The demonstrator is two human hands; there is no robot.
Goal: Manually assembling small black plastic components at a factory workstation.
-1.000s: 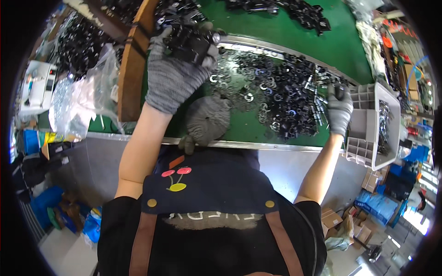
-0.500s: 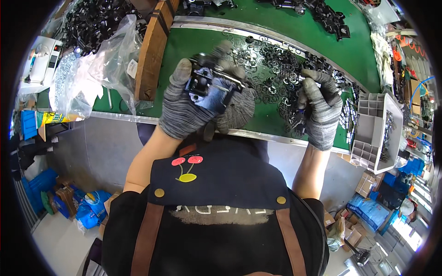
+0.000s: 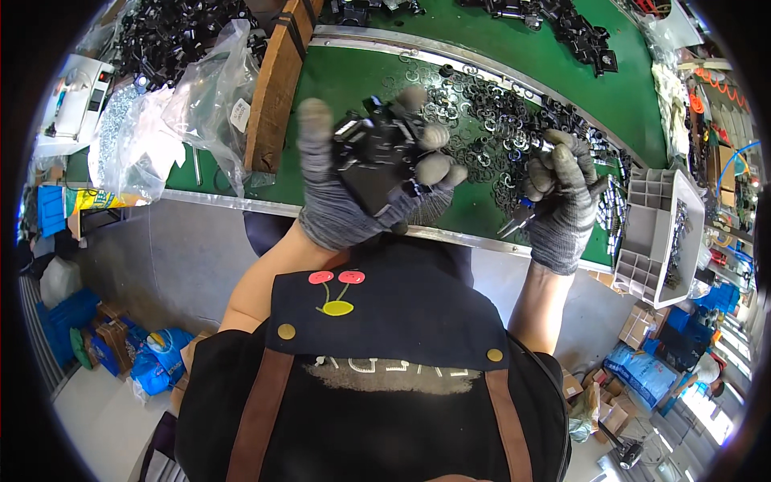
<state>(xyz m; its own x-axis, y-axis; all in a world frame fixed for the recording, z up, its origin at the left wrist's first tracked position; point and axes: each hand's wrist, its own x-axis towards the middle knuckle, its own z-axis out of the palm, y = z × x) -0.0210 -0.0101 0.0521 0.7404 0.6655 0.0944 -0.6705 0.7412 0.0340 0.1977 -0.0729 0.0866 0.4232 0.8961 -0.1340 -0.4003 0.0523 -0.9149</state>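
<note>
My left hand (image 3: 353, 193), in a grey knit glove, is raised over the table's near edge and grips a black blocky metal part (image 3: 376, 153). My right hand (image 3: 560, 201), also gloved, is closed around small metal pieces (image 3: 520, 217) that stick out below the fingers. Both hands hover above a spread of black rings and washers (image 3: 482, 132) on the green mat (image 3: 353, 80).
A wooden block (image 3: 275, 88) stands at the left of the mat beside clear plastic bags (image 3: 173, 120). A grey compartment tray (image 3: 658, 233) with small parts hangs off the right end. More black parts (image 3: 570, 28) lie at the far side. Boxes and bags sit on the floor.
My left hand has brought the black part back from the far pile toward my chest. My right hand left the grey tray and moved in beside it, holding small pieces.
</note>
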